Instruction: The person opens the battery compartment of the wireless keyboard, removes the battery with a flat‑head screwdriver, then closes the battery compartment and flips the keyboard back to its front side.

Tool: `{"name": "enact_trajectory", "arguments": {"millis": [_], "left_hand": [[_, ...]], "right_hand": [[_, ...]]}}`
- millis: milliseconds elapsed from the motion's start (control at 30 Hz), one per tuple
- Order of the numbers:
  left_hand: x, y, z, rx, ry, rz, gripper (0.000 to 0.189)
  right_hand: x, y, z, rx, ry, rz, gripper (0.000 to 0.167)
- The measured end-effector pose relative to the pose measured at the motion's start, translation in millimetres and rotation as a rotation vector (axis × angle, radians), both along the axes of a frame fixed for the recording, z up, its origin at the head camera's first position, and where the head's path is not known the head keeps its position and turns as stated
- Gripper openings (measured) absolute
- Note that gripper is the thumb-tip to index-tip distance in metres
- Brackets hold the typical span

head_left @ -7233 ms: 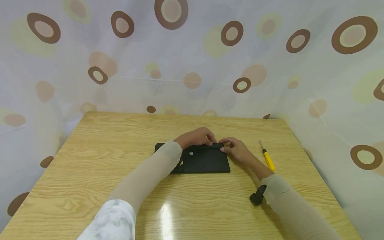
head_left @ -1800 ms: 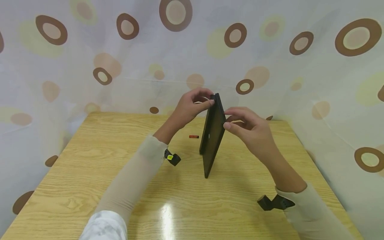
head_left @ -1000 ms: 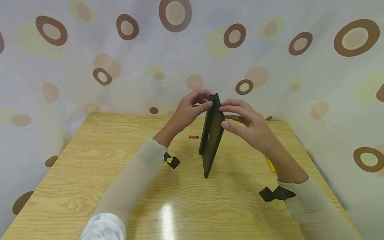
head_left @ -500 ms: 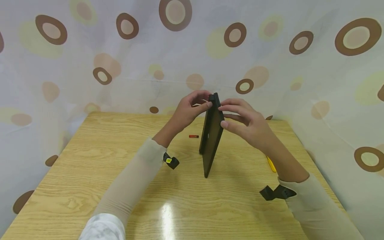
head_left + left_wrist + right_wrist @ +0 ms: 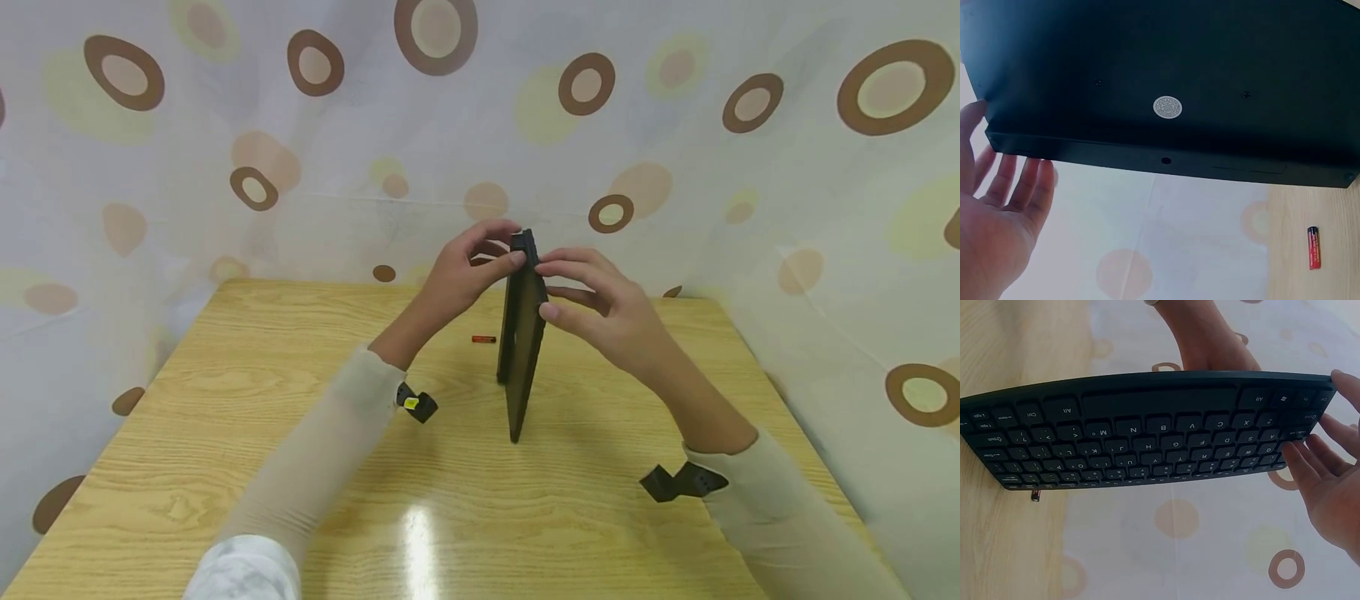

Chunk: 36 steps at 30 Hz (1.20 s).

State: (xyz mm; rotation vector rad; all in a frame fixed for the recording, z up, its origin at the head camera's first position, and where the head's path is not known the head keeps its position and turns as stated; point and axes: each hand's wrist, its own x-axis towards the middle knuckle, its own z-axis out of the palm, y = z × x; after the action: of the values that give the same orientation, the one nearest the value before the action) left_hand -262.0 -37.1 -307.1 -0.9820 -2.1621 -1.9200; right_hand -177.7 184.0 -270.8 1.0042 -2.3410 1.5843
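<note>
A slim black keyboard [image 5: 529, 333] stands on its short end on the table, held upright by both hands. My left hand [image 5: 467, 268] grips the thick rear bar near the top, thumb on the near side. The left wrist view shows the underside [image 5: 1129, 56], with two screws and a round silvery sticker [image 5: 1167, 107]. My right hand [image 5: 611, 312] holds the upper end from the right, thumb at the edge and fingers against the key side. In the right wrist view, rows of black keys [image 5: 1160, 444] face that hand.
A small red battery [image 5: 483, 339] lies on the wooden table [image 5: 300, 400], just left of the keyboard. A patterned cloth [image 5: 420, 150] hangs behind the table and along its sides. Black wrist cameras sit on both sleeves.
About seven seconds ago the keyboard lay underside up; it now stands on end, and the battery shows. Since half a second ago its top has shifted slightly left. The yellow screwdriver is now hidden.
</note>
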Motion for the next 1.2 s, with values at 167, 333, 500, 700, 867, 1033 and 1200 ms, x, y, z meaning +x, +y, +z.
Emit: {"name": "enact_trajectory", "arguments": {"millis": [167, 333, 500, 700, 867, 1033, 1200], "left_hand": [[3.4, -2.8, 2.0, -0.022, 0.028, 0.034, 0.039], [9.7, -3.1, 6.2, -0.015, 0.084, 0.08, 0.033], [20.1, -3.6, 12.9, -0.016, 0.098, 0.078, 0.027], [29.5, -4.6, 17.8, -0.055, 0.064, 0.054, 0.028], [42.0, -6.9, 18.5, -0.078, 0.06, 0.022, 0.026], [53.7, -11.7, 16.1, -0.097, 0.095, -0.016, 0.026], [61.9, -17.8, 14.1, -0.113, 0.097, -0.032, 0.029]], "right_hand": [[0.4, -2, -1.5, -0.013, 0.001, -0.001, 0.037], [2.9, -5, -2.3, -0.037, -0.02, -0.015, 0.037], [4.0, -6, -5.4, -0.07, -0.024, -0.017, 0.037], [3.6, -8, -12.0, -0.117, -0.032, 0.0, 0.038], [4.9, -9, -19.0, -0.128, -0.047, -0.012, 0.039], [7.1, -9, -31.6, -0.103, -0.092, -0.041, 0.042], [2.2, -9, -53.7, -0.076, -0.162, -0.017, 0.054]]}}
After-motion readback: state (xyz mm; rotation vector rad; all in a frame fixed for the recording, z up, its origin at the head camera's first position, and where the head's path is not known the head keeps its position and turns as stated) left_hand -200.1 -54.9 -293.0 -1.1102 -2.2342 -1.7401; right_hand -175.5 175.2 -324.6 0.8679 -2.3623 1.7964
